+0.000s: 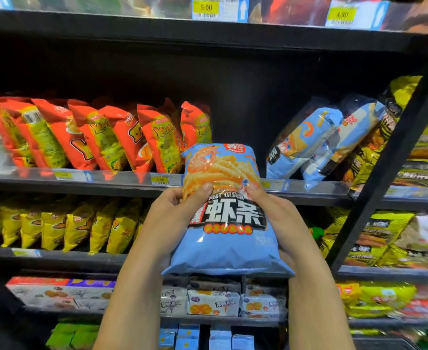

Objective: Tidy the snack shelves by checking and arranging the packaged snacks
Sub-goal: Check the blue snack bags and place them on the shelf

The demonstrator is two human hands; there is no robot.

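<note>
Head view: what do the shelves hold?

— The middle shelf (107, 184) carries a row of orange-red snack bags (94, 137) on the left, standing on edge and leaning left. Far right on the same shelf, two light-blue bags (316, 140) lie tilted against black-and-yellow bags (374, 137). Between the two groups the shelf shows a dark gap.

— And lower down?

— Yellow bags (64, 223) stand in a row on the next shelf down, left side. Under that are white multipacks (213, 301) with orange pictures on them. Yellow price tags (206, 7) sit on the shelf edges.

— Where is the bag being checked?

— The blue shrimp-stick bag (223, 223) is off the shelves, held upright in the near centre, front face toward the camera. Its top edge overlaps the middle shelf's front lip, just before the gap.

— How are the hands placed?

— Both forearms come up from the bottom. The left hand (175, 210) grips the bag's left edge, thumb pressed on the front, fingers curled round behind. The right hand (278, 215) clamps the right edge the same way, thumb on the front near the middle, fingers hidden behind the bag.
</note>
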